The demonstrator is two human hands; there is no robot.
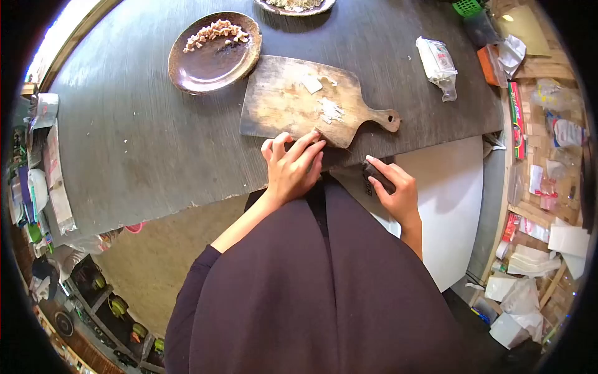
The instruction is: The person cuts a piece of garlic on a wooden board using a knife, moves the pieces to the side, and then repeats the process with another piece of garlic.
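Note:
A wooden chopping board (274, 100) with a holed handle lies near the table's front edge. On it are a pale block (312, 83) and a small pile of thin white strips (331, 110). My left hand (291, 163) rests at the board's near edge, fingers bent and apart, fingertips right on the rim. To the right, just off the table edge, my right hand (397, 192) is closed around a dark, blocky object (379, 177) with faint markings; I cannot tell what kind it is.
A brown plate (208, 70) bearing small diced pieces stands at the back left, with another plate (296, 10) behind the board. A white plastic packet (437, 64) lies to the right on the dark table (168, 149). Boxes and packets line the right-hand shelf (529, 206).

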